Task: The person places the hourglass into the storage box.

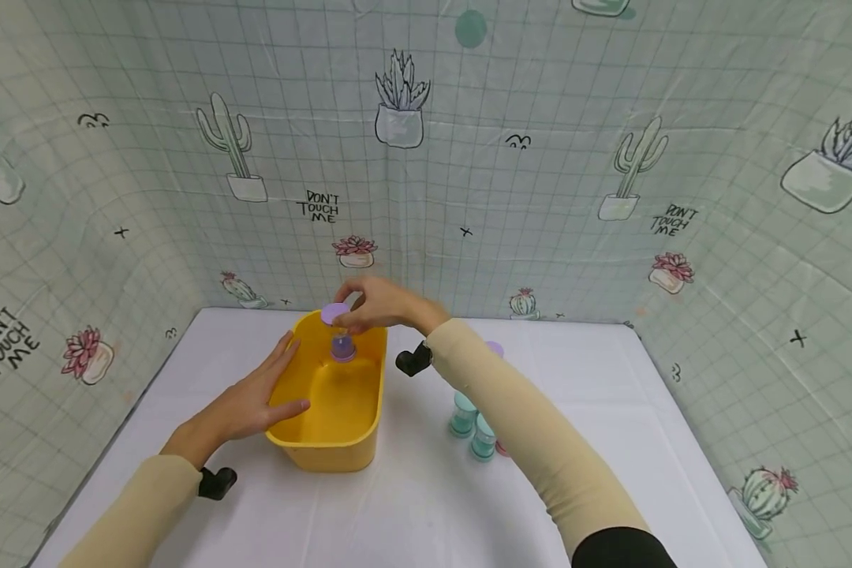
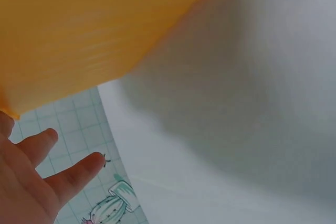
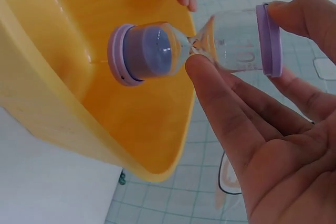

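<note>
A purple hourglass hangs upright inside the far end of a yellow tub, with purple sand in its lower bulb. My right hand pinches its upper part with thumb and fingers. My left hand lies flat with straight fingers against the tub's left rim. The left wrist view shows the tub's outer wall above the white table.
Two teal hourglasses stand on the white table right of the tub, partly hidden by my right forearm, with a purple and a pink piece beside them. Cactus-print sheets wall the table on three sides.
</note>
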Demonstrator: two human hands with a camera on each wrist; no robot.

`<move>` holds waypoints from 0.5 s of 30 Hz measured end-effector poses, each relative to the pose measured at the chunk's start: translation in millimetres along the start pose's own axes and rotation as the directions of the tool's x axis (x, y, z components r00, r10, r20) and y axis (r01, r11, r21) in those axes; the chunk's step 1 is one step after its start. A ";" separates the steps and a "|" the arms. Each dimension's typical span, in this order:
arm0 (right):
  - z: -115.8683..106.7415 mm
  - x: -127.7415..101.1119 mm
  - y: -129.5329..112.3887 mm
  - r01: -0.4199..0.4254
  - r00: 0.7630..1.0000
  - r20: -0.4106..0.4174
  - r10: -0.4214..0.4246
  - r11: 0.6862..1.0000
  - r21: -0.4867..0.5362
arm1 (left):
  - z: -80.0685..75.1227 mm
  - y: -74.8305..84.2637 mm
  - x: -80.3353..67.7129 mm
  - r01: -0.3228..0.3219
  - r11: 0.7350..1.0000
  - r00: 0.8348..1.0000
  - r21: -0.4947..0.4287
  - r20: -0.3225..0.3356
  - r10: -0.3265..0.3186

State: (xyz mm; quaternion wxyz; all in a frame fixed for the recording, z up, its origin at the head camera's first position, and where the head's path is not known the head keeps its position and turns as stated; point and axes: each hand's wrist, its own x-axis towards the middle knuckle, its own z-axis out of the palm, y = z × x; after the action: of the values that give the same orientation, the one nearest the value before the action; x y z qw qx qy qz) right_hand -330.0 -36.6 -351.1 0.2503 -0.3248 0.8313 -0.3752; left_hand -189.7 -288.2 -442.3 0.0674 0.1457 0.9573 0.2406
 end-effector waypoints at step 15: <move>21.9 3.2 16.0 -0.014 0.998 0.053 0.019 0.995 -0.095 | 12.2 22.1 -10.0 0.005 0.996 1.000 0.088 -0.025 -0.003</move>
State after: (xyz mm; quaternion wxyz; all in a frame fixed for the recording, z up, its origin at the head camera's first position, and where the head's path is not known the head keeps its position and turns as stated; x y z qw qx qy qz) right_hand -323.3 -40.8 -377.3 0.2600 -0.3392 0.8438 -0.3247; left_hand -172.3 -267.3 -441.7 0.0496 0.1438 0.9679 0.1999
